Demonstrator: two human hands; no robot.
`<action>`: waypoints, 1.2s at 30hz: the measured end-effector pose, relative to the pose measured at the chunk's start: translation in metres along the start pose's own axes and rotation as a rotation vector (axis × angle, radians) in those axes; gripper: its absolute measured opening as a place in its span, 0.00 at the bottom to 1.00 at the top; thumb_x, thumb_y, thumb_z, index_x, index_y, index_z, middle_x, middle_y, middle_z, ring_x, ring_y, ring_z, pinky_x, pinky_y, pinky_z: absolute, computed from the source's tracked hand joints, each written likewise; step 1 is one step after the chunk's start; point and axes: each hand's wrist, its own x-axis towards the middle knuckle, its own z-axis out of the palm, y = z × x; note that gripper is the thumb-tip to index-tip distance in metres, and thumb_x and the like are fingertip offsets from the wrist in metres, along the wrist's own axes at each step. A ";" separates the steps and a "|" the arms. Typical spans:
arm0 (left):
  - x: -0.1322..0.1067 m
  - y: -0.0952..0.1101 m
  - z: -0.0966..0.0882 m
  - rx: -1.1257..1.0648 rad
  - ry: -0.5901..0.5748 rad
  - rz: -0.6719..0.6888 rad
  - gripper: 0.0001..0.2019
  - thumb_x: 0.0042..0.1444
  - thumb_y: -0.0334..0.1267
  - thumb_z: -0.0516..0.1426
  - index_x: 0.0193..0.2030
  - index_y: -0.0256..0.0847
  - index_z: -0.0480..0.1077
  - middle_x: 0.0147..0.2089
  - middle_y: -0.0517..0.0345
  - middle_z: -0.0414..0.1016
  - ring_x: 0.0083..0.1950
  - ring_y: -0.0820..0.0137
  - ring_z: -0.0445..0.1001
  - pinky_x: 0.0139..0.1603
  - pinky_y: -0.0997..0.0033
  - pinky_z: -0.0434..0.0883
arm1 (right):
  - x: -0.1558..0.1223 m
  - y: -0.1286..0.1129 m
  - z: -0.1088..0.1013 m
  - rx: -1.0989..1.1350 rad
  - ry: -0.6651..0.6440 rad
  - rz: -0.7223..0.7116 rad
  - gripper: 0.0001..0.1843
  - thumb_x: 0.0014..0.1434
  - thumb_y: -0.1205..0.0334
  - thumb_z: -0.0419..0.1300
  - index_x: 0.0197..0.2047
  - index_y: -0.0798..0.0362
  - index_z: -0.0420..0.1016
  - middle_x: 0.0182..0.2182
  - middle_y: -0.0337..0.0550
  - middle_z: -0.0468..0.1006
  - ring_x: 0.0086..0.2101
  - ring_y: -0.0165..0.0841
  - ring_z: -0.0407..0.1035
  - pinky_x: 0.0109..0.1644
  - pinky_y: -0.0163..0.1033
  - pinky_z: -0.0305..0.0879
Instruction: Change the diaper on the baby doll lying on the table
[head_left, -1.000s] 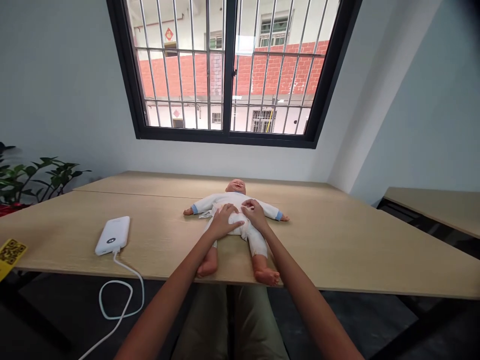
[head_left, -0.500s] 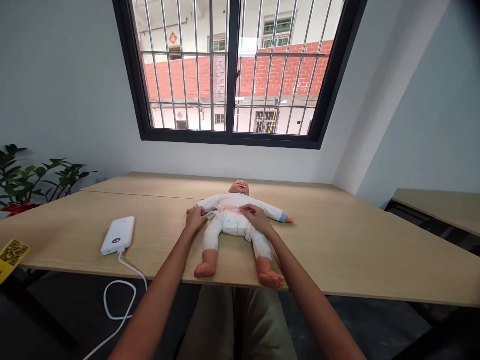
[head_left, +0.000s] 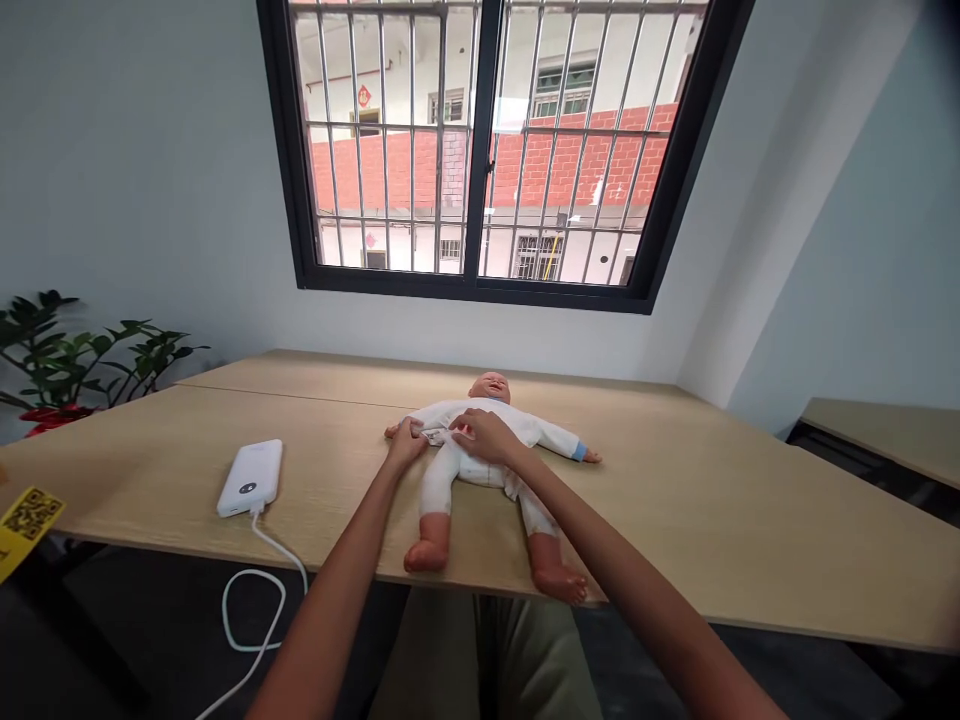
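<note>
A baby doll (head_left: 438, 478) in a white romper with blue cuffs lies on its back on the wooden table (head_left: 712, 500), head toward the window and bare feet at the near edge. A white diaper (head_left: 480, 470) wraps its hips. My left hand (head_left: 407, 441) is at the doll's side, fingers pinched on the diaper's side flap by the waist. Flat on the doll's belly lies my right hand (head_left: 484, 435), its fingers pointing left toward the other hand.
A white power bank (head_left: 251, 478) lies left of the doll, its white cable (head_left: 255, 600) looping off the table's near edge. A yellow QR tag (head_left: 26, 515) and a potted plant (head_left: 82, 350) are at far left. A second table (head_left: 885, 435) stands at right.
My left hand went from the doll's belly out to its side and took hold of the diaper flap. My right hand slid left across the belly. The view shifted slightly.
</note>
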 end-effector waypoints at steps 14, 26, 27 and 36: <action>-0.007 -0.004 0.003 0.010 0.051 0.015 0.18 0.41 0.24 0.63 0.36 0.43 0.61 0.35 0.59 0.70 0.47 0.61 0.71 0.48 0.64 0.65 | 0.016 0.019 0.040 0.106 -0.017 0.161 0.15 0.57 0.64 0.57 0.44 0.48 0.82 0.42 0.42 0.81 0.44 0.39 0.71 0.44 0.37 0.61; -0.007 0.013 -0.008 -0.390 -0.073 -0.045 0.20 0.42 0.32 0.64 0.40 0.41 0.60 0.28 0.64 0.68 0.33 0.68 0.74 0.35 0.69 0.70 | 0.017 0.014 0.037 0.063 -0.077 0.210 0.19 0.59 0.64 0.54 0.49 0.40 0.80 0.43 0.40 0.79 0.45 0.38 0.70 0.45 0.38 0.60; -0.008 0.018 -0.009 -0.442 -0.106 -0.029 0.21 0.42 0.33 0.65 0.42 0.41 0.60 0.29 0.64 0.70 0.33 0.68 0.75 0.36 0.68 0.71 | 0.018 0.013 0.038 0.040 -0.097 0.230 0.20 0.59 0.64 0.53 0.51 0.40 0.79 0.44 0.42 0.79 0.45 0.39 0.70 0.46 0.39 0.60; -0.025 0.051 -0.002 -0.677 -0.314 0.149 0.26 0.38 0.39 0.67 0.42 0.42 0.60 0.28 0.67 0.71 0.32 0.71 0.75 0.36 0.72 0.71 | 0.023 0.010 0.043 0.070 -0.103 0.266 0.22 0.59 0.55 0.56 0.53 0.57 0.74 0.48 0.57 0.76 0.49 0.47 0.68 0.51 0.47 0.61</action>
